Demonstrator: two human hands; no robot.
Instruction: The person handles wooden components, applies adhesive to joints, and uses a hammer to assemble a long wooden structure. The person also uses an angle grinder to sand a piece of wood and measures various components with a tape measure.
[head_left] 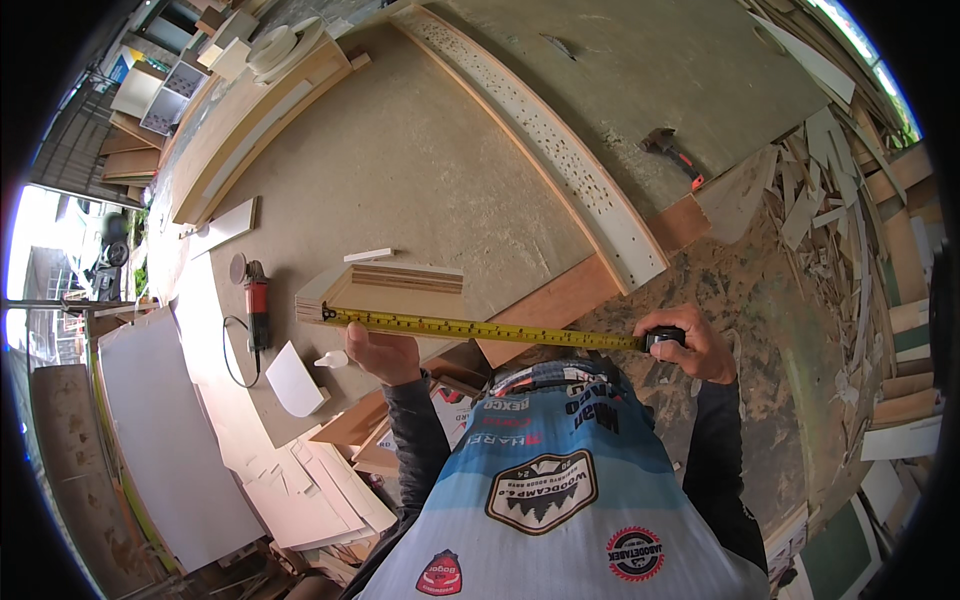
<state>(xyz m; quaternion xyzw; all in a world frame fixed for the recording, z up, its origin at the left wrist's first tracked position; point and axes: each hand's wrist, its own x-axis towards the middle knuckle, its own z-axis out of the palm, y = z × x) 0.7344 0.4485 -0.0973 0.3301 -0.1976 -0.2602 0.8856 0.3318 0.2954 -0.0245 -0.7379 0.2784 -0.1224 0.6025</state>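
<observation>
Here, far out to the left of the left hand, an orange angle grinder [257, 305] lies on the surface [420, 170] with its black cord looping toward the near edge, and a white offcut [291, 379] sits just below it. Closer in, a small white glue bottle [331, 358] lies just left of the left hand. The left hand [382, 352] is curled, thumb side up, pressing the yellow tape [480, 329] against the near edge of a plywood stack [385, 290]; the stack sits directly above that hand, pale, with its layered edge showing brown and cream stripes. The tape's hooked end reaches the stack's left corner, beyond the left hand. The blade itself is a narrow yellow strip with dark markings, drawn taut and nearly level between the two hands. Above its middle a long white perforated strip [560, 150] runs diagonally away. The right hand [690, 345] is closed around the tape measure case [664, 339], black and mostly hidden by the fingers. Far above that hand, a hammer [672, 150] with an orange grip lies on a board.
</observation>
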